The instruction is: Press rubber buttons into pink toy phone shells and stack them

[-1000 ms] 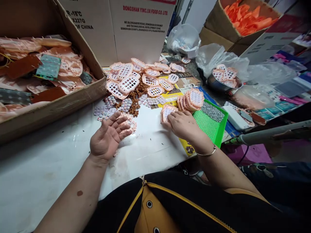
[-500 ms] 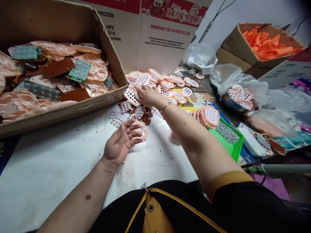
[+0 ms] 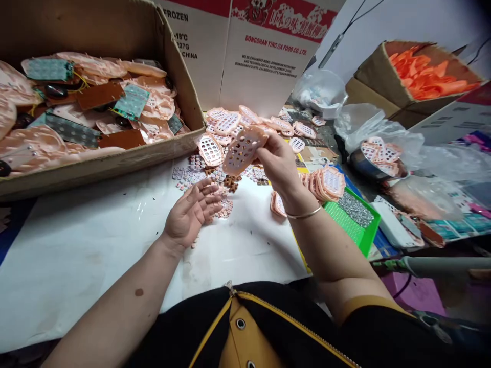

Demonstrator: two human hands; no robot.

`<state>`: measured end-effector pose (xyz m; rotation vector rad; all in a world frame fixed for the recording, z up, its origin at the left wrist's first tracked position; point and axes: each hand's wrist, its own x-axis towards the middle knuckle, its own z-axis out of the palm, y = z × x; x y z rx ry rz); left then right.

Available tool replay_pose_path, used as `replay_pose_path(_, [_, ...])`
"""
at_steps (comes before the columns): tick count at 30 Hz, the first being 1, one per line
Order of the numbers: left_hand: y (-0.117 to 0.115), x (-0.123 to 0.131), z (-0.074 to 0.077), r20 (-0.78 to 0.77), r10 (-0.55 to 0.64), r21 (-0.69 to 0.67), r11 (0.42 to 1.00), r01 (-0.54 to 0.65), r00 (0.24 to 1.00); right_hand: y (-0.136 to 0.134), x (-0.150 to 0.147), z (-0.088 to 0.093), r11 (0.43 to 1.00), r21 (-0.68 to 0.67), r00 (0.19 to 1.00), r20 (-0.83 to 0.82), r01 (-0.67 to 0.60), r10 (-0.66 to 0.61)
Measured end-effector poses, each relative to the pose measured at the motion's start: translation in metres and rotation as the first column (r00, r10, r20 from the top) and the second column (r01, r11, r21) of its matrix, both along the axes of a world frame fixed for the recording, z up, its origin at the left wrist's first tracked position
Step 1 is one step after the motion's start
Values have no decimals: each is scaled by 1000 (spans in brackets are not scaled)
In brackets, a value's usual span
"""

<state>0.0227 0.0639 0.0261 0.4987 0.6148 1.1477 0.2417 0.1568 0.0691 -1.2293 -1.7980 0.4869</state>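
My right hand (image 3: 279, 161) pinches a pink plastic faceplate (image 3: 244, 150) by its right end. The plate is tilted in the air and has rows of holes through it. Palm up, my left hand (image 3: 194, 212) is open with its fingers apart and nothing in it. Beyond its fingertips lie small printed button pieces (image 3: 186, 175), small brown parts (image 3: 232, 182) and pink button pieces (image 3: 225, 207). More pink faceplates (image 3: 227, 124) are heaped against the white carton. Another faceplate (image 3: 210, 150) lies at the near edge of that heap.
At left stands a cardboard box (image 3: 184, 143) of pink shells with circuit boards. A white carton (image 3: 264, 76) rises behind. To the right are stacked faceplates (image 3: 330, 183), a green tray (image 3: 370, 237) of small metal parts, a metal bowl (image 3: 358, 163) and a box of orange pieces (image 3: 422, 76).
My right hand has come back from the heap towards me with a faceplate in its fingers. The left hand stays almost where it was, still open.
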Motion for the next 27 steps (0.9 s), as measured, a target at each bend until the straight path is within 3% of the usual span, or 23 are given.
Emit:
replay_pose_path(2, [-2,3,1,8,-27,41,999,26,1000,-27,-12,-12,970,-199,970,-225,-141,95])
replay_pose_path(4, [-3,6,0,18,-93,78,993,91,996,-51,-29,-23,929,-296,946,-296,-224,133])
replay_pose_path(6, [-5,7,-2,12,-154,42,987,154,988,-67,-45,-30,936,-266,962,-208,-230,177])
replay_pose_path(8, [-5,5,-3,6,-177,-25,984,177,984,-75,-52,-34,976,-119,983,-21,-184,183])
replay_pose_path(10, [-3,0,-1,9,-132,-44,990,132,991,-76,-49,-36,990,76,980,172,-117,102])
replay_pose_path(12, [1,-4,5,18,-38,-14,999,38,999,-75,-37,-40,980,187,949,316,-69,7])
replay_pose_path(14, [6,-7,10,12,66,22,998,-66,998,-75,-23,-47,981,154,892,452,-114,33])
replay_pose_path(16, [10,-7,15,-22,133,28,991,-133,991,-77,-12,-56,971,50,807,568,-232,163])
replay_pose_path(19, [12,-5,17,-77,159,-3,987,-160,984,-84,-8,-63,949,-51,711,650,-310,267])
replay_pose_path(24, [12,-2,17,-102,173,-59,982,-180,980,-89,-14,-68,974,-71,670,715,-214,199])
replay_pose_path(27, [11,-3,17,-126,166,-57,983,-174,978,-88,-11,-74,980,-47,732,658,-192,175])
